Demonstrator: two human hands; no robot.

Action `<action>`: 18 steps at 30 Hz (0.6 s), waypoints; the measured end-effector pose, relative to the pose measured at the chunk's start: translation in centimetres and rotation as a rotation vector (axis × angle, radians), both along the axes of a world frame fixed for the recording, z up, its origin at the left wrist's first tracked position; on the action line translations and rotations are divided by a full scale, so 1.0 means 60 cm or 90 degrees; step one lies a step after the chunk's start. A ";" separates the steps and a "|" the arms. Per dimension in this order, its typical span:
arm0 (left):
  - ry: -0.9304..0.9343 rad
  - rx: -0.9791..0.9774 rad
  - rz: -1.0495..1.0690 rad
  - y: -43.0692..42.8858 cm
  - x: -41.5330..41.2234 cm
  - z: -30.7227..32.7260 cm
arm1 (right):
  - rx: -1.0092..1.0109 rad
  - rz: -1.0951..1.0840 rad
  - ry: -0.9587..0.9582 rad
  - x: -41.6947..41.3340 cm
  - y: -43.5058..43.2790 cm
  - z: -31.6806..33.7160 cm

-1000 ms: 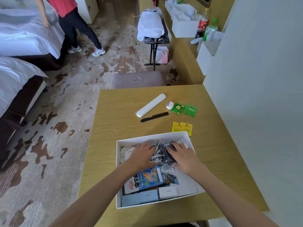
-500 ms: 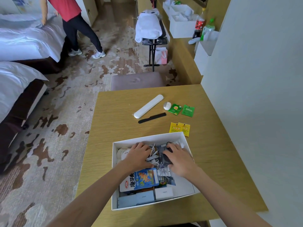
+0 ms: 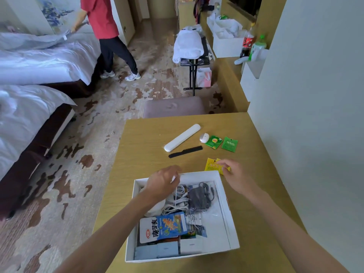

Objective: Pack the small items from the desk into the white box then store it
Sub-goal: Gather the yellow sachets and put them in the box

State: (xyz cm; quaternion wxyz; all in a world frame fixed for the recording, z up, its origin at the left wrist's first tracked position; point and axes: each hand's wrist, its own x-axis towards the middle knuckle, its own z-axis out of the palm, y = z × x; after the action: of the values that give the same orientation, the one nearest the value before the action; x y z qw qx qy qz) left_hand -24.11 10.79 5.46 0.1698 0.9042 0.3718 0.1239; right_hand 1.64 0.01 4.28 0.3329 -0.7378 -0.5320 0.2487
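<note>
The white box (image 3: 225,196) stands open on the wooden desk (image 3: 145,146) and holds white cables (image 3: 177,200), a dark adapter (image 3: 200,198) and a blue-and-white snack pack (image 3: 163,226). My left hand (image 3: 163,181) hovers over the box's far left corner, fingers loosely curled and holding nothing. My right hand (image 3: 235,174) is just beyond the far right corner, its fingertips pinching the yellow packets (image 3: 211,164). Farther back on the desk lie a white oblong case (image 3: 182,137), a black comb (image 3: 185,152), a small white oval item (image 3: 204,137) and two green tea packets (image 3: 213,141).
A wall (image 3: 315,115) borders the desk on the right. A padded stool (image 3: 173,107) stands at the desk's far edge. Two beds (image 3: 29,107) fill the left, where a person in a red top (image 3: 102,16) handles bedding. A luggage rack (image 3: 192,62) and bottles (image 3: 249,41) are farther back.
Both hands have lifted out of the box. My right hand moved forward and right onto the yellow packets; my left hand rose above the box's far rim.
</note>
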 end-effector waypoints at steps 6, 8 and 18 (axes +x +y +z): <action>0.013 -0.012 0.048 0.026 0.054 0.021 | -0.117 -0.052 0.037 0.062 0.035 -0.050; 0.019 -0.025 0.067 0.039 0.073 0.016 | -0.164 -0.061 0.035 0.074 0.045 -0.068; 0.150 -0.207 -0.060 0.138 0.221 -0.062 | -0.233 -0.104 -0.025 0.090 0.091 -0.110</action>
State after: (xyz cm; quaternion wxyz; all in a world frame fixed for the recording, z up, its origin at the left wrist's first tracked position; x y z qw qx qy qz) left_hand -10.86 19.09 1.76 0.2743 0.8895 0.3615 -0.0528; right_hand 7.06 5.45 -2.33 0.2021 -0.8315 -0.4225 0.2987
